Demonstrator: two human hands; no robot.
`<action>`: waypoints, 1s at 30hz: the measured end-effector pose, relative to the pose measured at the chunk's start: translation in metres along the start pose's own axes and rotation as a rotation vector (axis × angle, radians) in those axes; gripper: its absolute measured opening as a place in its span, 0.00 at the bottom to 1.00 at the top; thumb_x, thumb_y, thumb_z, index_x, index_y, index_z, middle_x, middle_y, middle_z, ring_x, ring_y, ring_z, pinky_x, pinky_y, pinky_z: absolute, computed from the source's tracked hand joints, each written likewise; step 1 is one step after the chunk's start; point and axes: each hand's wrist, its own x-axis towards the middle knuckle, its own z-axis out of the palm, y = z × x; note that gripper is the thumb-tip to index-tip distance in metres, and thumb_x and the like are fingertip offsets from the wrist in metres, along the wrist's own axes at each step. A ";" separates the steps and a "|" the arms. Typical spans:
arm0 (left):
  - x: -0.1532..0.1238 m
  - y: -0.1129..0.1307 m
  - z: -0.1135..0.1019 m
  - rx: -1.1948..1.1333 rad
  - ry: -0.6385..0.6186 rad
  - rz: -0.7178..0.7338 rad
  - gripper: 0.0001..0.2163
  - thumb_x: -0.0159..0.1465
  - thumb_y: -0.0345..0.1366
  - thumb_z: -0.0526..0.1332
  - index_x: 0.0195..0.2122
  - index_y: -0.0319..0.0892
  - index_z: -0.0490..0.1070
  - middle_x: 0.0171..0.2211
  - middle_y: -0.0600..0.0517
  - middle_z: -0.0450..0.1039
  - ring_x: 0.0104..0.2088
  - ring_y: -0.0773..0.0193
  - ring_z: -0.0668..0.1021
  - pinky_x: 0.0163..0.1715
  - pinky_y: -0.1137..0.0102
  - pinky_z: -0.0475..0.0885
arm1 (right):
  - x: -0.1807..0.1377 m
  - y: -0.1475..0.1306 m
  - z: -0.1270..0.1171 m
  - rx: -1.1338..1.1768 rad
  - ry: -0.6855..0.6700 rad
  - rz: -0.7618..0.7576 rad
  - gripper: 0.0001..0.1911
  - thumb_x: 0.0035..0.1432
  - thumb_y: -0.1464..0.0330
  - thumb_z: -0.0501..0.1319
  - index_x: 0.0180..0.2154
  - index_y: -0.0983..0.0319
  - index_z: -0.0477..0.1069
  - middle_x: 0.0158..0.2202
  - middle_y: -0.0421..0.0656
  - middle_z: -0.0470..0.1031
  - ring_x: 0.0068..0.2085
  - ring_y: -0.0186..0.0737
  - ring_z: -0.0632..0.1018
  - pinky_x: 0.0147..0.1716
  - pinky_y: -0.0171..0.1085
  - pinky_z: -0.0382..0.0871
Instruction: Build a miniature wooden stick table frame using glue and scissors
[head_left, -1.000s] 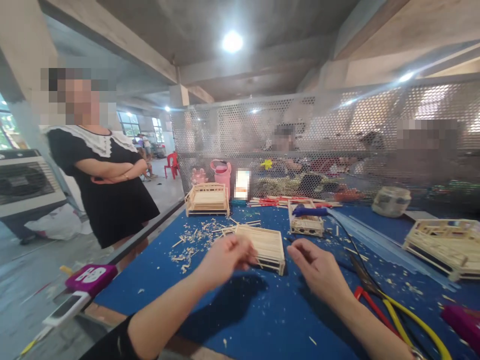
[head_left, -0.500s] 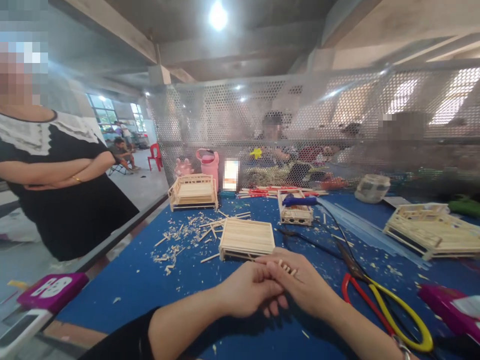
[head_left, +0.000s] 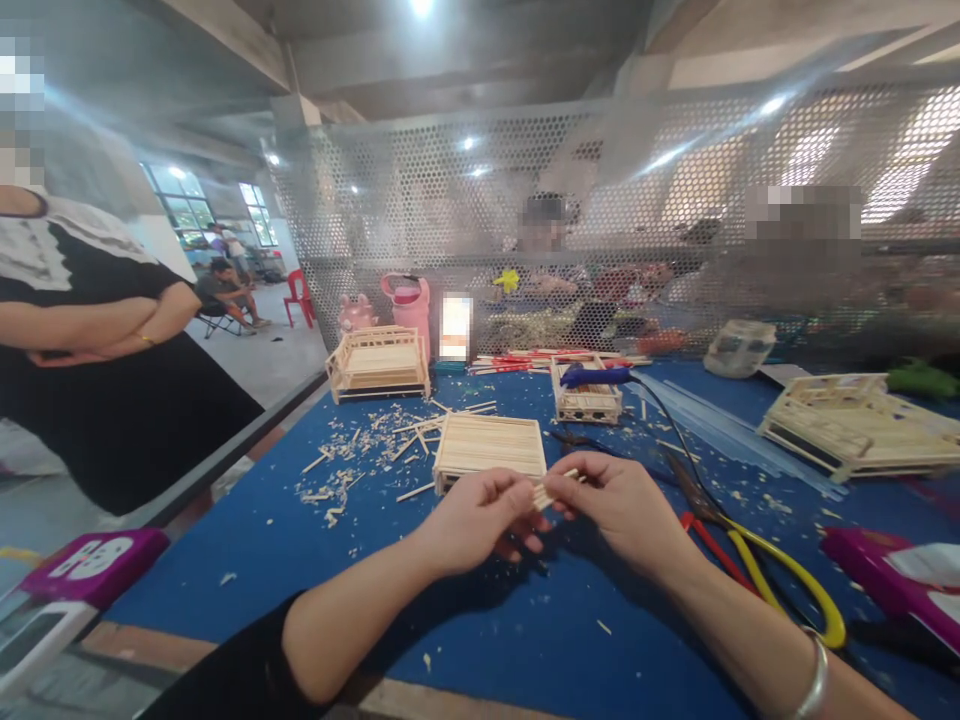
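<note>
Sticks (head_left: 553, 484), a few short wooden ones, sit pinched between both hands above the blue tabletop (head_left: 480, 620). Left hand (head_left: 480, 515) and right hand (head_left: 619, 505) both have their fingers closed on the bundle, fingertips meeting. Just behind lies a flat wooden frame (head_left: 491, 447); scissors (head_left: 757, 570) lie to the right.

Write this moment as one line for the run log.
left hand: holds short wooden sticks | right hand: pinches same sticks | behind hands: flat stick panel | surface: blue mat
</note>
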 end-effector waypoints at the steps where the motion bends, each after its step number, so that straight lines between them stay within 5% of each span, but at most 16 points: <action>1: 0.000 0.002 -0.002 -0.001 0.024 -0.002 0.25 0.51 0.57 0.58 0.36 0.37 0.68 0.26 0.51 0.72 0.23 0.69 0.74 0.18 0.76 0.66 | 0.001 -0.001 -0.001 0.038 0.037 0.002 0.18 0.32 0.56 0.69 0.22 0.63 0.71 0.14 0.36 0.69 0.18 0.29 0.67 0.20 0.31 0.62; 4: 0.001 0.002 -0.009 0.019 0.088 0.010 0.23 0.52 0.54 0.59 0.38 0.38 0.68 0.26 0.51 0.73 0.23 0.68 0.75 0.19 0.75 0.66 | 0.002 -0.002 -0.002 0.146 0.094 0.023 0.20 0.28 0.55 0.71 0.20 0.63 0.70 0.13 0.35 0.69 0.18 0.28 0.67 0.20 0.30 0.62; 9: 0.003 -0.004 -0.013 0.075 -0.012 0.069 0.14 0.52 0.45 0.63 0.32 0.38 0.71 0.25 0.52 0.74 0.23 0.70 0.74 0.21 0.76 0.66 | 0.001 0.002 0.001 0.208 0.033 0.000 0.19 0.30 0.56 0.71 0.20 0.63 0.71 0.13 0.35 0.70 0.18 0.27 0.67 0.20 0.29 0.61; 16: 0.002 -0.004 -0.009 0.041 -0.016 0.109 0.14 0.51 0.44 0.64 0.29 0.38 0.71 0.24 0.52 0.75 0.23 0.70 0.75 0.23 0.75 0.68 | 0.000 0.002 0.001 0.175 0.042 -0.053 0.18 0.30 0.57 0.71 0.20 0.63 0.71 0.14 0.36 0.70 0.19 0.29 0.69 0.21 0.30 0.63; 21: 0.003 -0.002 -0.008 0.017 0.067 0.062 0.15 0.49 0.46 0.65 0.25 0.37 0.71 0.20 0.54 0.73 0.20 0.72 0.73 0.21 0.77 0.67 | -0.001 0.006 0.003 0.113 0.062 -0.124 0.15 0.34 0.60 0.69 0.23 0.62 0.71 0.16 0.36 0.71 0.20 0.31 0.70 0.22 0.31 0.65; 30: 0.002 0.001 -0.009 -0.074 -0.002 -0.153 0.22 0.40 0.51 0.68 0.24 0.36 0.69 0.23 0.51 0.74 0.22 0.70 0.75 0.22 0.76 0.67 | -0.005 0.014 0.002 -0.175 0.074 -0.379 0.08 0.43 0.64 0.65 0.26 0.62 0.72 0.21 0.40 0.75 0.22 0.35 0.74 0.23 0.33 0.67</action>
